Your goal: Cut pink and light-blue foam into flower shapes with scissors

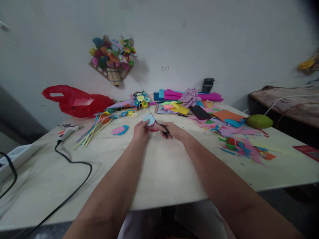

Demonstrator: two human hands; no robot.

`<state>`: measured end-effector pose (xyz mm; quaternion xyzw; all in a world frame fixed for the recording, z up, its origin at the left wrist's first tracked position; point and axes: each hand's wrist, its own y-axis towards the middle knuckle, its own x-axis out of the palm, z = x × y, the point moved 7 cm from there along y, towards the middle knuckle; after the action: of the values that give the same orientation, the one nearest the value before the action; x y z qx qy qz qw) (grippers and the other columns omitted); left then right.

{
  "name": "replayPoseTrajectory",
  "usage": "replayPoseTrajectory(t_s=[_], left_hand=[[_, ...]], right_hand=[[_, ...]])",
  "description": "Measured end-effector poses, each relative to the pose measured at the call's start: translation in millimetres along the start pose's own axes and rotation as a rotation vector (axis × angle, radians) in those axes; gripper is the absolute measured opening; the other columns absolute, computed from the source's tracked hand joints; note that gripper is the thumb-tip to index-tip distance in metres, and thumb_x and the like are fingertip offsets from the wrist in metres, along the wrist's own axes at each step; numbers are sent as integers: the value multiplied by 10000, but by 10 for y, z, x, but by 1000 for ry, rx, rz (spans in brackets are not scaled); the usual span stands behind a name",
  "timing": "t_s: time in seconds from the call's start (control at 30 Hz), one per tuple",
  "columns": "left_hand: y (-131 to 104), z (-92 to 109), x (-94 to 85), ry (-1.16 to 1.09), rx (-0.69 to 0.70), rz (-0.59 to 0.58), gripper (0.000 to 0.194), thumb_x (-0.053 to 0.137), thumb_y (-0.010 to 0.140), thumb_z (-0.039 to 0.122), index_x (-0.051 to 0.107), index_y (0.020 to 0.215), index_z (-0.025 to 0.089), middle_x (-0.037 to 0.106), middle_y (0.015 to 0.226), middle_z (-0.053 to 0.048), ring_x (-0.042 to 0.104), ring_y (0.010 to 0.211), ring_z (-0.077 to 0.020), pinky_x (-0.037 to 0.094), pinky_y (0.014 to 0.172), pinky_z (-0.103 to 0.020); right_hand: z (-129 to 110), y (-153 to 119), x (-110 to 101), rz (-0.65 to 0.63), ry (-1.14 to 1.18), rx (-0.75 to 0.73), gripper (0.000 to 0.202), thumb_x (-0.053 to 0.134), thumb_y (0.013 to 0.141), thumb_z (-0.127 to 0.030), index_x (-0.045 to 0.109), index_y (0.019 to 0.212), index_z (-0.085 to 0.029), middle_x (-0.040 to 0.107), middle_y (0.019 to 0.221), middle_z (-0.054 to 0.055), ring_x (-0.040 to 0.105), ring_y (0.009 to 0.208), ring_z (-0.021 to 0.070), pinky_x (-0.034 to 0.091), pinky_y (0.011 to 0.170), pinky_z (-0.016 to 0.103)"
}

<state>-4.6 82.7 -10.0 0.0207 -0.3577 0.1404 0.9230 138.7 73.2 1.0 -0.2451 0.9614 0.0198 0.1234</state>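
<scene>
Left hand [141,130] pinches the blue piece [149,119] by its lower edge, over mid-table [164,166]; right hand [172,130] grips scissors [163,126] by the handles. Piece looks light, floppy, probably creases easily: hold the edge, clear of blades.

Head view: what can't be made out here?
From the head view:
Light blue paper piece: lower part, hidden by the left hand.
Black-handled metal scissors: whether blades touch paper, too blurred.
Red plastic bag: its inside, hidden by folds.
White power strip: one end, cut off by the picture's left edge.
</scene>
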Motion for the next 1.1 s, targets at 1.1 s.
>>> replayPoseTrajectory(t_s=[1.1], left_hand=[[71, 37, -72, 29, -45, -42, 195, 656, 664, -19, 536, 663, 134, 621, 648, -12, 645, 566, -136, 581, 584, -263]], right_hand=[[-15, -15, -23, -54, -53, -11, 257, 588, 878, -380, 582, 762, -151, 507, 496, -42, 413, 357, 38, 219, 309, 148]])
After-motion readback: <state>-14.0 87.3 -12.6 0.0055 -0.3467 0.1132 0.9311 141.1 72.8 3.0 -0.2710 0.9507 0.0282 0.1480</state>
